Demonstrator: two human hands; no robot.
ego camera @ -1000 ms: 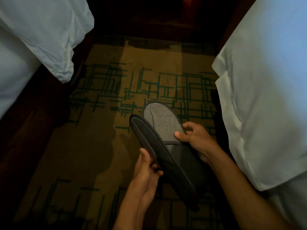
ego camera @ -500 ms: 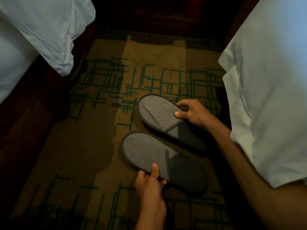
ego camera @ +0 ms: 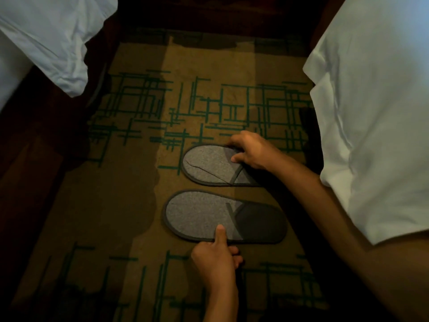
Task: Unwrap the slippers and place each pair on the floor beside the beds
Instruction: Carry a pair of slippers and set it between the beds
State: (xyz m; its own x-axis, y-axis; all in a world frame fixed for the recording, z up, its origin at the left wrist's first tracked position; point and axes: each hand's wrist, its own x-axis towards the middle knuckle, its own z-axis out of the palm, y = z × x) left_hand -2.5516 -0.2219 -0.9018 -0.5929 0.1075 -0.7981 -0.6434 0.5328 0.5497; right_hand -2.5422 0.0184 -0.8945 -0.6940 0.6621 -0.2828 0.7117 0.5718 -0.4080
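Observation:
Two grey slippers lie flat on the carpet between the beds, side by side, toes to the left. The near slipper [ego camera: 209, 217] has my left hand [ego camera: 216, 256] at its near edge, thumb pressed on its upper and fingers curled under the rim. On the far slipper [ego camera: 209, 165], my right hand [ego camera: 251, 151] grips the upper by its far edge, thumb on top. No wrapping is visible.
A bed with white sheets [ego camera: 376, 112] fills the right side, close to the slippers' heels. Another white-sheeted bed [ego camera: 46, 38] is at the upper left above a dark wooden frame [ego camera: 34, 159]. The tan carpet [ego camera: 139, 182] has green line patterns. Dark furniture stands at the far end.
A second ago both hands held the slippers stacked together in the air. They have since been separated, laid flat on the carpet and turned parallel, toes to the left.

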